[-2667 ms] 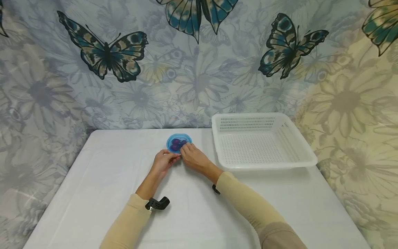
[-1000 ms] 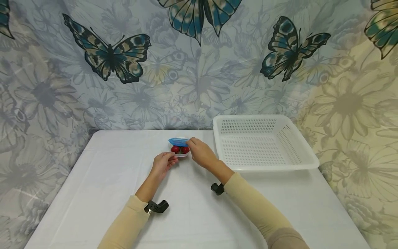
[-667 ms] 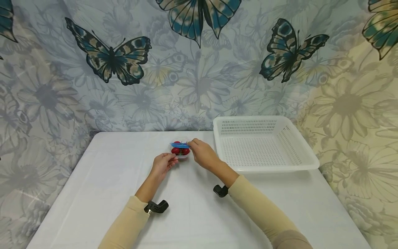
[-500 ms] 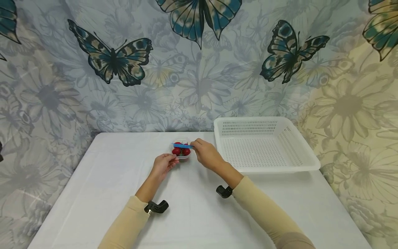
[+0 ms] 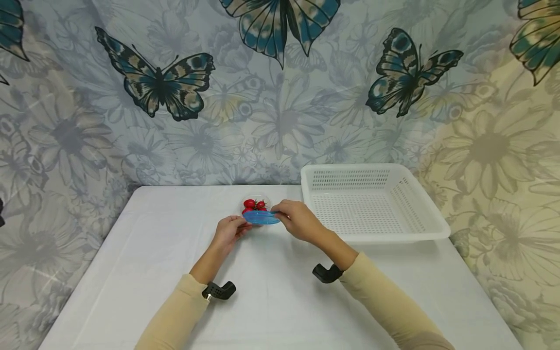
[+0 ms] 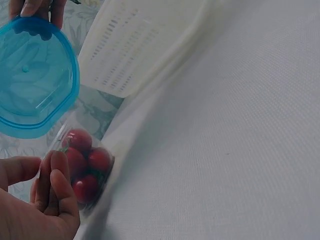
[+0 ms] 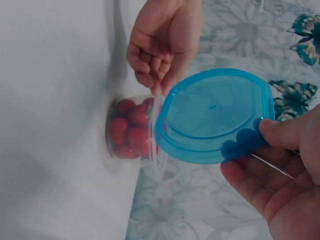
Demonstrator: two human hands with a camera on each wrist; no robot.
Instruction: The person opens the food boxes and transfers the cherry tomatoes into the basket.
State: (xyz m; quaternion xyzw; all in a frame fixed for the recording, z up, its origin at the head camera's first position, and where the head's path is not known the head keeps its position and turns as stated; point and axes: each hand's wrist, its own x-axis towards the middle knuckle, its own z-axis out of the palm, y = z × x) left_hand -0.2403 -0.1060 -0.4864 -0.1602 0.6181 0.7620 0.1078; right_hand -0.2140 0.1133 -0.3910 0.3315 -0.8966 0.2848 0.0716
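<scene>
A clear plastic container (image 7: pixel 159 107) stands near the table's far edge, filled with several small red tomatoes (image 5: pixel 249 204) that have green stems. My left hand (image 5: pixel 229 230) pinches the container's near rim between thumb and fingers. A blue lid (image 5: pixel 261 218), see-through with a raised rim, is off the container and tilted in the air. My right hand (image 5: pixel 302 222) pinches the lid by its right edge, thumb on one face and fingers on the other. In the head view the lid hides the container's near side.
A white perforated basket (image 5: pixel 365 238) stands at the back right, just beyond my right hand. White cloth covers the table (image 5: pixel 131 272). Behind it hangs a flower-and-butterfly patterned backdrop (image 5: pixel 280 136). A black wrist camera (image 5: pixel 327 273) sits on each forearm.
The right hand lifted the blue lid off the container, uncovering the tomatoes, then brought it toward me and slightly right. The left hand stayed at the rim.
</scene>
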